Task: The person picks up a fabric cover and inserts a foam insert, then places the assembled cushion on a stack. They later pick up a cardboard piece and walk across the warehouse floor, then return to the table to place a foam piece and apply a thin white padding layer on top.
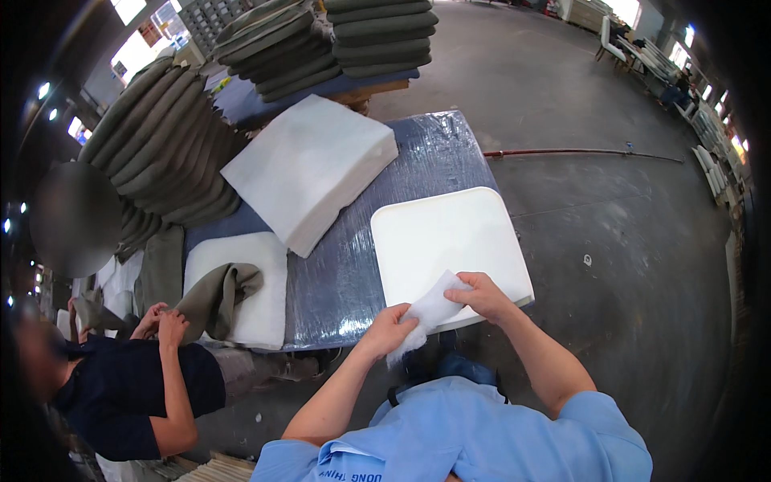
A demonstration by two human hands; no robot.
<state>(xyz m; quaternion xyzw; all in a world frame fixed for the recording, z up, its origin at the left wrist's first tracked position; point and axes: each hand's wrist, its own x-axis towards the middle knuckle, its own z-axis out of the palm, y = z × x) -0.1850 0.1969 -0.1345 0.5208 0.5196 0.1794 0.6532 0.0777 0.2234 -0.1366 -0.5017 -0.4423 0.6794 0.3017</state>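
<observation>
Both my hands grip a small strip of white fluffy wadding, stretched between them over the near edge of a white seat-shaped pad. My left hand is closed on the strip's lower left end, and a loose tuft hangs below the fingers. At the upper right end, my right hand pinches the strip between thumb and fingers. Rounded corners and a raised rim mark the pad, which lies flat at the right end of the plastic-wrapped table.
A thick stack of white wadding sheets stands mid-table. Piles of grey-green cushions rise at the far left and back. To my left, a co-worker handles a grey-green cover over white wadding. A red-brown pole crosses the floor beyond.
</observation>
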